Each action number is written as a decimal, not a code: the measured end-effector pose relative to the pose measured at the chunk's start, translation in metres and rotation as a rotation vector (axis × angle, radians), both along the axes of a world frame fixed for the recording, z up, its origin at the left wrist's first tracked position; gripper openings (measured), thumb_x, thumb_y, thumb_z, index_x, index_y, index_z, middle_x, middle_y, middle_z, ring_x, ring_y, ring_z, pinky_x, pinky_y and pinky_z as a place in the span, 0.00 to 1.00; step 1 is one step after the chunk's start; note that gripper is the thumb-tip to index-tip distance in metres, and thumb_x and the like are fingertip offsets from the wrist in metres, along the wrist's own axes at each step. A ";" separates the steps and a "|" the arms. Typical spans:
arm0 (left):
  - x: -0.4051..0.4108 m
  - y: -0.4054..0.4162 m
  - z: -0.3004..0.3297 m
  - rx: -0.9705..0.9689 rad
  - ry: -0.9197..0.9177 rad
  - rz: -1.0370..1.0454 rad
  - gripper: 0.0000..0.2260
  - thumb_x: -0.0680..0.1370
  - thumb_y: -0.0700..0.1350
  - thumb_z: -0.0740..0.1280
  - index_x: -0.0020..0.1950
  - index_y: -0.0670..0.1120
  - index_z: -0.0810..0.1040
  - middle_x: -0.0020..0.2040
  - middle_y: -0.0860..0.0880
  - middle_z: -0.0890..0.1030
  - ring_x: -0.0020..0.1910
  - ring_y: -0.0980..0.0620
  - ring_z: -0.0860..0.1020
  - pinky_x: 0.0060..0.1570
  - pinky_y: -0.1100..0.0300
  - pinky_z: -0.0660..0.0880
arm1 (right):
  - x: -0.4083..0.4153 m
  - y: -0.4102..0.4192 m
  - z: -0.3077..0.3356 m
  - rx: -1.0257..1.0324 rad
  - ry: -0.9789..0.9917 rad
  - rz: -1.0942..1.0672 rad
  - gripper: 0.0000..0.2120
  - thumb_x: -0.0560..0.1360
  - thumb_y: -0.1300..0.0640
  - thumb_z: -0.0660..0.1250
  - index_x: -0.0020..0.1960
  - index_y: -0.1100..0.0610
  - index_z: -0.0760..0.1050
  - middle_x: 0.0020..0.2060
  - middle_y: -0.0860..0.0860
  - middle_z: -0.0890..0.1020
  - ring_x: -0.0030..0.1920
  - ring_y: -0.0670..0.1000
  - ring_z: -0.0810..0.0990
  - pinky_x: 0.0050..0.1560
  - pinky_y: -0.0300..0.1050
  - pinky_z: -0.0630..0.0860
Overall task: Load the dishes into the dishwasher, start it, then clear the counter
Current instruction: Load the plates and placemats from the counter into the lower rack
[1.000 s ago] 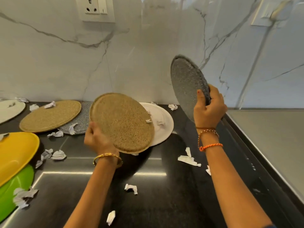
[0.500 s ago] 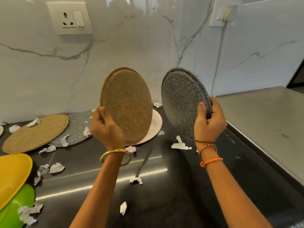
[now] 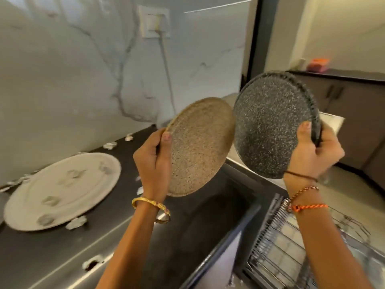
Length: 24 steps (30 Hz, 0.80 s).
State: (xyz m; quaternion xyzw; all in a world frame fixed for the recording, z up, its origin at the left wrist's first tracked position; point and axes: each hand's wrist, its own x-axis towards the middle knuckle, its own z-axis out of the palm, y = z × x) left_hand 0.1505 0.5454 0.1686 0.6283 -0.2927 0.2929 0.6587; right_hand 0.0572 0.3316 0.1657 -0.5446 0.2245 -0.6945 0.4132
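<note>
My left hand (image 3: 153, 163) grips a speckled tan plate (image 3: 200, 147) by its left rim, holding it upright above the black counter (image 3: 187, 236). Just to its right, my right hand (image 3: 312, 151) grips a dark grey speckled plate (image 3: 268, 124) by its right rim, also held on edge. The two plates nearly touch. Below my right forearm, the wire rack of the open dishwasher (image 3: 277, 243) shows at the lower right. A white plate (image 3: 60, 190) with scraps of paper on it lies flat on the counter to the left.
Crumpled paper scraps (image 3: 76, 223) are scattered over the counter, with more along the marble wall (image 3: 110, 145). A wall socket with a cord (image 3: 155, 22) hangs above. A steel surface (image 3: 235, 159) adjoins the counter behind the plates. Dark cabinets (image 3: 354, 113) stand at the far right.
My view has swung right, bringing the dishwasher rack into sight. Both hands have carried their plates rightward, off the counter's middle; the tan, yellow and green plates have left the view.
</note>
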 end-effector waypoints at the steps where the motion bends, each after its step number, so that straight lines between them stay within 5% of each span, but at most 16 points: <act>1: -0.006 -0.018 0.001 0.001 -0.041 -0.066 0.11 0.77 0.41 0.60 0.39 0.37 0.76 0.26 0.63 0.69 0.27 0.66 0.66 0.31 0.76 0.62 | -0.015 -0.016 0.000 -0.006 -0.005 -0.029 0.12 0.72 0.59 0.64 0.51 0.65 0.78 0.26 0.31 0.74 0.29 0.33 0.69 0.33 0.27 0.64; 7: -0.064 -0.164 -0.006 -0.007 -0.041 -0.388 0.10 0.78 0.38 0.60 0.40 0.34 0.76 0.27 0.68 0.70 0.28 0.69 0.66 0.32 0.78 0.61 | -0.121 -0.131 -0.011 -0.023 0.104 -0.206 0.14 0.70 0.57 0.65 0.51 0.63 0.79 0.25 0.31 0.74 0.29 0.34 0.69 0.34 0.30 0.66; 13: -0.136 -0.311 -0.044 0.090 0.025 -0.557 0.06 0.77 0.42 0.61 0.49 0.45 0.76 0.31 0.67 0.74 0.31 0.68 0.70 0.33 0.76 0.64 | -0.218 -0.252 -0.050 -0.015 0.351 -0.321 0.11 0.70 0.55 0.66 0.49 0.59 0.81 0.30 0.33 0.77 0.35 0.37 0.73 0.39 0.37 0.72; 17: -0.160 -0.375 -0.073 0.200 0.074 -0.560 0.08 0.76 0.43 0.62 0.51 0.52 0.78 0.29 0.52 0.76 0.28 0.59 0.70 0.26 0.66 0.64 | -0.241 -0.311 -0.084 0.044 0.599 -0.304 0.12 0.72 0.58 0.67 0.52 0.62 0.81 0.41 0.51 0.81 0.42 0.47 0.77 0.45 0.37 0.71; 20: -0.167 -0.411 -0.101 0.386 0.123 -0.532 0.10 0.76 0.46 0.61 0.53 0.49 0.80 0.29 0.44 0.77 0.31 0.48 0.73 0.26 0.57 0.68 | -0.244 -0.343 -0.116 0.173 0.779 -0.260 0.11 0.74 0.60 0.66 0.55 0.61 0.80 0.44 0.52 0.81 0.44 0.46 0.75 0.43 0.29 0.65; 24: -0.155 -0.454 -0.154 0.599 0.191 -0.449 0.12 0.76 0.46 0.61 0.49 0.40 0.82 0.30 0.43 0.79 0.26 0.51 0.71 0.29 0.58 0.69 | -0.244 -0.372 -0.171 0.365 0.918 -0.215 0.11 0.76 0.59 0.63 0.55 0.60 0.79 0.42 0.51 0.79 0.45 0.48 0.74 0.45 0.39 0.67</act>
